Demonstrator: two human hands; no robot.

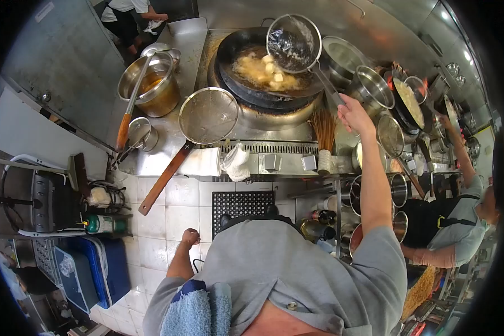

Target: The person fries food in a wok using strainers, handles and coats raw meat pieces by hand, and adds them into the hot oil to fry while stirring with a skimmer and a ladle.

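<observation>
While our right hand [353, 115] was clamped around the grey handle [327, 85] of the strainer [294, 45], its round, metal-rimmed mesh, dark with silvery glints, hung over the back right of the black wok [227, 55]. Pale yellow cubes [278, 77] sat in frothing golden liquid [245, 68]. Our left hand [191, 236] hung low; whether it was closed, we couldn't tell.

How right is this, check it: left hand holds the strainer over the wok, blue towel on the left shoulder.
Wrong hand: the head view shows the right hand holding the strainer over the wok. The blue towel lies as you said.
</observation>
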